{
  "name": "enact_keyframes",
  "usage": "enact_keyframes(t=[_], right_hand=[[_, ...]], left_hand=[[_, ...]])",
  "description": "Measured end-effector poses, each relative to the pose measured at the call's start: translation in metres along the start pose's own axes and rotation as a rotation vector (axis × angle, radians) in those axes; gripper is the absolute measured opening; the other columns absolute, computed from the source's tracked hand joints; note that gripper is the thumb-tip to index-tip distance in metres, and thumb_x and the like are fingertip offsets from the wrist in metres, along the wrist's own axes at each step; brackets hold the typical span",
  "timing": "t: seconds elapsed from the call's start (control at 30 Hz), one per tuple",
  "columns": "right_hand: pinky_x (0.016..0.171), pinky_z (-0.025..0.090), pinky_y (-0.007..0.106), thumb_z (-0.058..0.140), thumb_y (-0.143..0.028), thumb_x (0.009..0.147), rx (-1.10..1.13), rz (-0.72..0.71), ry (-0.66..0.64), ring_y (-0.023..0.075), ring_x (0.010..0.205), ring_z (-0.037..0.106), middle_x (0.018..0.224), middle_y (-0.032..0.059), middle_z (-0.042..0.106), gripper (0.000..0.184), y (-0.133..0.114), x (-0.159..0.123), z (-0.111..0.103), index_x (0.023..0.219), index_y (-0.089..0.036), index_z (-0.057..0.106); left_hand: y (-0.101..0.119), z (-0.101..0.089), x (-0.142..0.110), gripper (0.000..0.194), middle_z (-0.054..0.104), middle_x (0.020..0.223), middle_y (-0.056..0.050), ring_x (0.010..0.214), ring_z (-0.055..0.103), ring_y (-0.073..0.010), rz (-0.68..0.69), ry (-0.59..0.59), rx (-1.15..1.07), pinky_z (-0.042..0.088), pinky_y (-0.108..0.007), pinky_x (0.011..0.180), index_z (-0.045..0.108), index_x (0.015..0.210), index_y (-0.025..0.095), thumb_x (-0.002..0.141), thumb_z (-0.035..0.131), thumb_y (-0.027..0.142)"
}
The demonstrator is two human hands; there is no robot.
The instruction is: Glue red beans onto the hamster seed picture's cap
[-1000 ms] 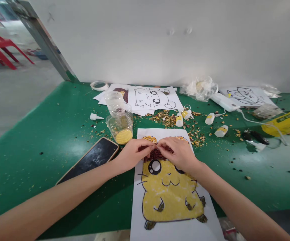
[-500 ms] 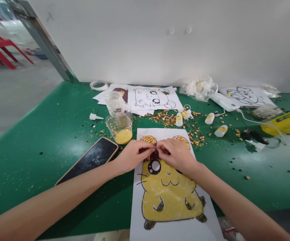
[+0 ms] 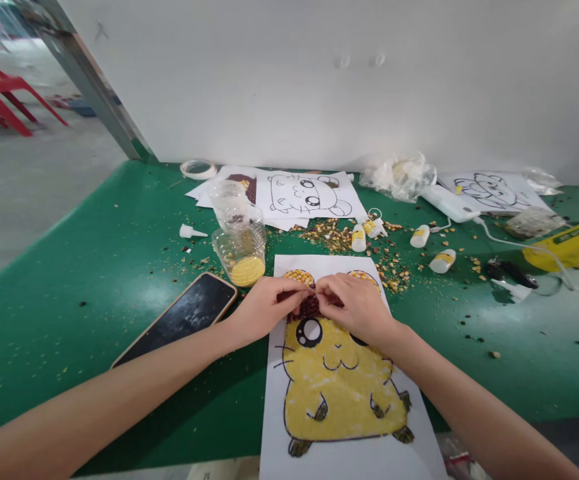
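A hamster picture point(image 3: 342, 407) on white paper lies before me, its body covered in fine yellow grains. Corn kernels fill the ears, and dark red beans point(image 3: 310, 308) cover the top of the head. Over the left side of that red patch is my left hand point(image 3: 272, 305), thumb and fingers pinched together. My right hand point(image 3: 352, 303) is pinched too, just right of it and over the head, hiding part of the right ear and eye. Whatever sits between the fingertips is too small to make out.
A phone point(image 3: 177, 320) and a clear plastic cup point(image 3: 242, 257) with yellow grains stand left of the picture. Behind it lie loose seeds point(image 3: 332, 235), small glue bottles point(image 3: 358, 238) and another hamster drawing point(image 3: 304, 195). A white device point(image 3: 449, 203) with a cable is at right.
My fingertips have parted slightly, the right hand edging right, so more of the red beans between them shows. The rest looks the same.
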State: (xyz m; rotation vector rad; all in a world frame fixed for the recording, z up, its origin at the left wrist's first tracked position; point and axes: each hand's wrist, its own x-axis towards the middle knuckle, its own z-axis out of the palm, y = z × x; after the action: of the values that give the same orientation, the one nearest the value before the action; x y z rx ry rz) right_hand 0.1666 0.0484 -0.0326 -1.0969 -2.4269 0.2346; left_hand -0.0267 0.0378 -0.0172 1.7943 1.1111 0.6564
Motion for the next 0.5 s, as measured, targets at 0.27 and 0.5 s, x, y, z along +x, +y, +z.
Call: enact_keyframes(t=[0.27, 0.5], right_hand=[[0.058, 0.032, 0.023, 0.049, -0.019, 0.084, 0.008, 0.015, 0.008, 0.0123, 0.062, 0.053, 0.065, -0.0009, 0.061, 0.01, -0.0012, 0.0007, -0.0028, 0.081, -0.02, 0.059], [0.06, 0.032, 0.024, 0.051, -0.019, 0.084, 0.027, 0.02, -0.038, 0.0133, 0.066, 0.055, 0.071, -0.0005, 0.066, 0.009, -0.0011, -0.0002, -0.0009, 0.082, -0.02, 0.06]], left_hand=[[-0.0037, 0.0001, -0.0001, 0.026, 0.057, 0.058, 0.002, 0.052, 0.047, -0.0076, 0.023, 0.025, 0.035, 0.036, -0.018, 0.05, 0.066, 0.076, 0.015, 0.087, 0.045, 0.024], [-0.0009, 0.0014, -0.0013, 0.024, 0.056, 0.058, 0.002, 0.053, 0.047, -0.0076, -0.008, -0.004, -0.009, 0.035, -0.017, 0.049, 0.066, 0.079, 0.015, 0.087, 0.045, 0.022]])
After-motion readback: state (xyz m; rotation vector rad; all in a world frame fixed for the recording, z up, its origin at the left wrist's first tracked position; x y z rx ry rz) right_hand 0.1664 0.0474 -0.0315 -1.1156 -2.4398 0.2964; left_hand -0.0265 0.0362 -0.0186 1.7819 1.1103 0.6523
